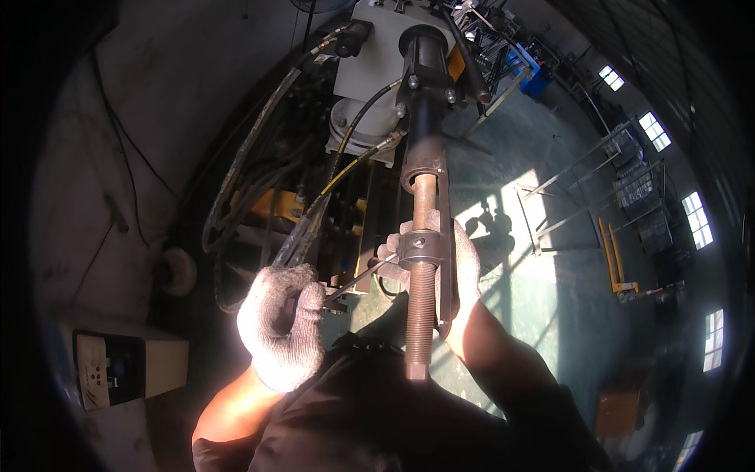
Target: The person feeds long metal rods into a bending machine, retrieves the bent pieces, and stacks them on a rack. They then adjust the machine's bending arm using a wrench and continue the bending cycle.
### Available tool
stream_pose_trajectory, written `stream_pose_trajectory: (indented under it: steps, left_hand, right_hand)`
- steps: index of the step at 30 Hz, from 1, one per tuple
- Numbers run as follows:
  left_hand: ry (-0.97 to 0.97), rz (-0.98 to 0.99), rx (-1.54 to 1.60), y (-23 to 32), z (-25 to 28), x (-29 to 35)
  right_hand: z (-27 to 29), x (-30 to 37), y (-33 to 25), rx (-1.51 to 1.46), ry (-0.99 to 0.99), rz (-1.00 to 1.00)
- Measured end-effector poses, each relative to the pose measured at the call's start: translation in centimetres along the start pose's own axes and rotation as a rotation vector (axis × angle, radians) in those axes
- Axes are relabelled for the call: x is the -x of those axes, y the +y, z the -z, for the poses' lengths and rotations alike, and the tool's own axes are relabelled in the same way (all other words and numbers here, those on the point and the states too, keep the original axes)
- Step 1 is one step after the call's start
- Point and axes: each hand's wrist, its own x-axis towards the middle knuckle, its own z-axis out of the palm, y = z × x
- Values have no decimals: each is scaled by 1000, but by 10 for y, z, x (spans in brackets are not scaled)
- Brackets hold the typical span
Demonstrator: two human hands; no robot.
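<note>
My left hand (285, 324), in a pale knitted glove, is closed around the end of a thin metal rod (362, 279). The rod slants up to the right, its far end close to a round metal collar (419, 245) on a threaded shaft (422, 303). From behind, my gloved right hand (468, 256) wraps around the collar and a flat bar (446, 275) beside it, with fingertips showing left of the collar. The shaft comes out of a dark cylinder (425, 126) and ends in a square tip towards me. A small hole or screw shows in the collar's face.
Hoses (346, 169) hang along the machine's left side, below a pale housing (370, 63). A beige box (130, 366) stands at lower left. On the green floor to the right are a metal frame (543, 224) and a yellow handle (609, 256).
</note>
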Motion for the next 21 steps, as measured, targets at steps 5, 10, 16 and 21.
stream_pose_trajectory:
  steps: [5,10,16,21]
  left_hand:
    - [383,421,234,-28,-23,-49]
    - [380,537,287,-35,-26,-59]
    - [383,682,248,-46,-39,-103]
    - [319,708,486,-57,-47,-117]
  right_hand:
    - [2,4,1,85,25,54]
    - [20,-5,4,25,-135,35]
    - [18,-7,4,-125,-300,14]
    - [12,0,2,-146,-365,-6]
